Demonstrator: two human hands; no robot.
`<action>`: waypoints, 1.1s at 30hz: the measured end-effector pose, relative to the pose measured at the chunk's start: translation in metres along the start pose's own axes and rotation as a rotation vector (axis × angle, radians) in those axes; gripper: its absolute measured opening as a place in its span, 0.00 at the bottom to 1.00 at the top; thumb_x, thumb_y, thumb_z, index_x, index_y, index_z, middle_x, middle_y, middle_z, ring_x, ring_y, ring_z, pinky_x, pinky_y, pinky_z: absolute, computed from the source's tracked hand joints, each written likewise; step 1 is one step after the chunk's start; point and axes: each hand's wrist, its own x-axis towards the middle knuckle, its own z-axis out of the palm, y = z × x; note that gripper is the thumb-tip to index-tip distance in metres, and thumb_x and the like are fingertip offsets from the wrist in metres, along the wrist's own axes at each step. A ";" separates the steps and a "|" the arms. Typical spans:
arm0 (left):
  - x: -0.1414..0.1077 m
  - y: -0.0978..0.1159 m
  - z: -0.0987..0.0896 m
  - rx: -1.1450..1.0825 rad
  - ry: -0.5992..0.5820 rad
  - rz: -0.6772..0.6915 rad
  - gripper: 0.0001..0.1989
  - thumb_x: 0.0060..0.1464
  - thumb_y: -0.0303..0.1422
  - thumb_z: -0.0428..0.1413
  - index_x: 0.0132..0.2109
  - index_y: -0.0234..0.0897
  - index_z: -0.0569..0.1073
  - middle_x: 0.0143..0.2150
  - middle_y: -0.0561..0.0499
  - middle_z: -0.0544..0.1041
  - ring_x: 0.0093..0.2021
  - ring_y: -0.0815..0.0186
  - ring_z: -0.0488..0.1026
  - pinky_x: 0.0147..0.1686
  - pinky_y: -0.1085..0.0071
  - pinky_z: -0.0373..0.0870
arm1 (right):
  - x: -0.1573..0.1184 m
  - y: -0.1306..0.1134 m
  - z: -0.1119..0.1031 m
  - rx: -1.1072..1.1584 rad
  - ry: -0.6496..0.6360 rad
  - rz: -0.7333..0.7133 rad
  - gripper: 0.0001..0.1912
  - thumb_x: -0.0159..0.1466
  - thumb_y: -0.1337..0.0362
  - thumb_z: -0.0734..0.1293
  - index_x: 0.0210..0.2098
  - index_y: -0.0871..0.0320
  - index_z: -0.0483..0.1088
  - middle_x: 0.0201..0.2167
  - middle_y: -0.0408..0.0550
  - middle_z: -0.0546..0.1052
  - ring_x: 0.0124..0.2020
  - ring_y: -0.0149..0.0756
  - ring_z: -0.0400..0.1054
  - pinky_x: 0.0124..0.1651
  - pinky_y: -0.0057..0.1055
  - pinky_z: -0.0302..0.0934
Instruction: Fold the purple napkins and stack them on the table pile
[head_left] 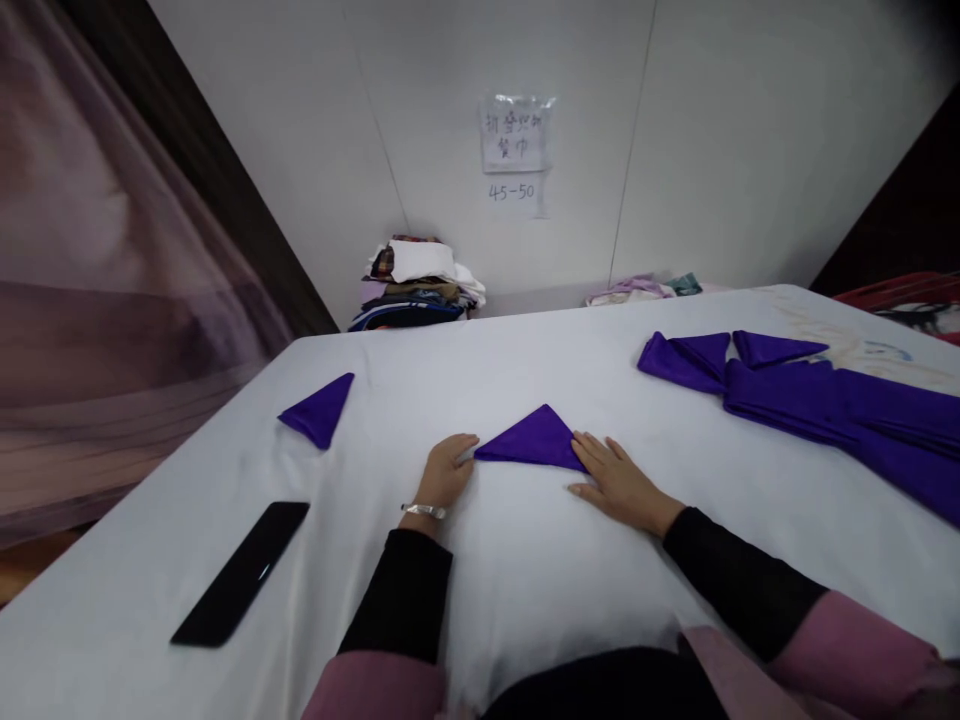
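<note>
A purple cloth napkin (534,440), folded into a triangle, lies flat in front of me with its point facing away. My left hand (445,470), with a silver bracelet at the wrist, rests at the left corner, fingers stretched toward it. On the right corner lies my right hand (616,485), its fingers flat and thumb apart, their tips touching the cloth. A second folded purple napkin (321,410) sits farther left. More purple napkins (840,400), some folded and some long and loose, are spread at the right.
A black slab like a phone (241,572) lies at the left on the white-covered table (570,580). Stacked clothes (420,280) stand by the wall behind the table, with more cloth (637,288) farther right. A sheer curtain (97,280) hangs at the left. Paper signs (515,140) are on the wall.
</note>
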 end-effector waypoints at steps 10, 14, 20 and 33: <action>0.001 0.010 0.004 -0.002 0.038 0.001 0.11 0.51 0.27 0.52 0.39 0.39 0.77 0.43 0.49 0.77 0.47 0.64 0.70 0.52 0.63 0.64 | -0.001 -0.002 0.003 -0.032 0.016 0.013 0.37 0.64 0.43 0.49 0.64 0.61 0.47 0.65 0.55 0.49 0.65 0.43 0.40 0.63 0.47 0.38; 0.000 0.015 0.002 0.046 0.051 -0.024 0.10 0.49 0.26 0.53 0.37 0.40 0.77 0.40 0.50 0.78 0.45 0.64 0.70 0.49 0.64 0.65 | -0.002 0.003 0.013 -0.041 0.039 0.009 0.37 0.64 0.43 0.50 0.64 0.60 0.48 0.65 0.53 0.50 0.65 0.43 0.41 0.64 0.48 0.39; -0.004 0.021 0.002 0.091 0.066 -0.038 0.13 0.47 0.24 0.53 0.39 0.39 0.77 0.41 0.49 0.77 0.45 0.62 0.69 0.48 0.63 0.64 | -0.002 0.015 0.030 -0.043 0.076 -0.009 0.37 0.63 0.42 0.52 0.64 0.55 0.47 0.65 0.49 0.50 0.65 0.47 0.42 0.64 0.50 0.39; 0.001 0.021 0.002 0.120 0.039 -0.031 0.11 0.49 0.25 0.52 0.37 0.38 0.77 0.36 0.48 0.77 0.41 0.61 0.69 0.44 0.63 0.65 | -0.001 0.005 0.017 -0.045 0.015 0.017 0.37 0.64 0.42 0.50 0.64 0.60 0.47 0.65 0.51 0.48 0.65 0.44 0.39 0.64 0.47 0.37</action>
